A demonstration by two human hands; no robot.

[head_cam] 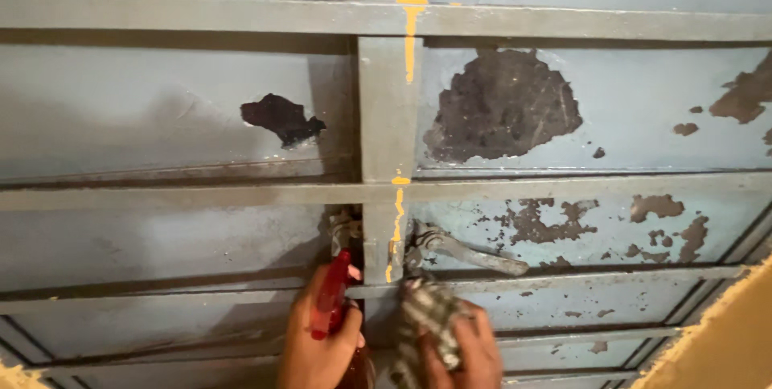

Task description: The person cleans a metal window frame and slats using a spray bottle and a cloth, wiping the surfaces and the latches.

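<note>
Below frame edge, both wrists cut off

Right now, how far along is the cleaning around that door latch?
Nothing looks finished: the grey metal door shows dust and peeling paint. In hand: the left hand aims a red spray bottle near the latch handle; the right hand presses a checked cloth below it. The panels remain unwiped.

Left hand (318, 341) holds red spray bottle (331, 302); right hand (470, 353) grips checkered cloth (430, 316).
</note>
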